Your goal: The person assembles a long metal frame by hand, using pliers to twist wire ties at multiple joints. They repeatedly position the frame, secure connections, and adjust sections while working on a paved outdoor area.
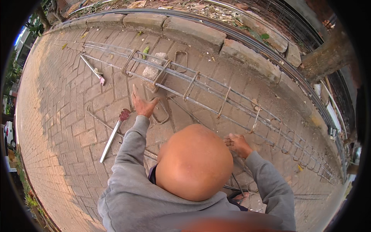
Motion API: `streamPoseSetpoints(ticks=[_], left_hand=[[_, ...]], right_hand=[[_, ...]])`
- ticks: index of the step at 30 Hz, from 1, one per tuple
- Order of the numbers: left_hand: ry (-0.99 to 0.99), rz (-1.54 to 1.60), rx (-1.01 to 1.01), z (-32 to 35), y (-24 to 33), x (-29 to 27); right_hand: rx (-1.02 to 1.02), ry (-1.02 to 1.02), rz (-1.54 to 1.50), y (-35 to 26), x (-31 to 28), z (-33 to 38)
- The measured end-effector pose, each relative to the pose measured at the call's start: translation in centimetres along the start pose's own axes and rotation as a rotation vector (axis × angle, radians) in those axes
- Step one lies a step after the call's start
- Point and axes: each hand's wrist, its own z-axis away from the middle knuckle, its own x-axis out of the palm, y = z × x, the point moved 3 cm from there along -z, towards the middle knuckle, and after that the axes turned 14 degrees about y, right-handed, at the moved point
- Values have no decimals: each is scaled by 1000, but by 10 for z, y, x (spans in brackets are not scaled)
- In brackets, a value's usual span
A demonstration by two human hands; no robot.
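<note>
A long rebar cage [201,83] of straight steel bars and rectangular stirrups lies across the brick paving, propped on a stone block [151,73]. My left hand [143,104] is stretched forward with its fingers apart and holds nothing. It hovers just short of the block, over a loose bent stirrup [161,116] on the ground. My right hand [237,144] has its fingers curled on the cage's near bar, beside a stirrup. My own head and grey sleeves hide the ground right in front of me.
A metal tool with a red end [116,131] lies on the bricks to my left. A second thin bar tool [92,69] lies farther off. A stone kerb [193,29] runs behind the cage, and a tree trunk [328,58] stands at the right.
</note>
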Motion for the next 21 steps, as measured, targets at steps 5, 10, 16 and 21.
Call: streamPoseSetpoints(ticks=[5,10,16,21], left_hand=[[93,233,-39,-25,0,60],[164,472,-33,-35,-28,86],[67,416,-47,-45,-49,85],[61,546,-116,-45,-43,81]], right_hand=[[-137,-109,-1002,-20,44,-92],[-541,-377,-1519,-85,53,-106],[-680,-614,-1617,-120,63,-83],[-640,-581,-1642,-122,67,-82]])
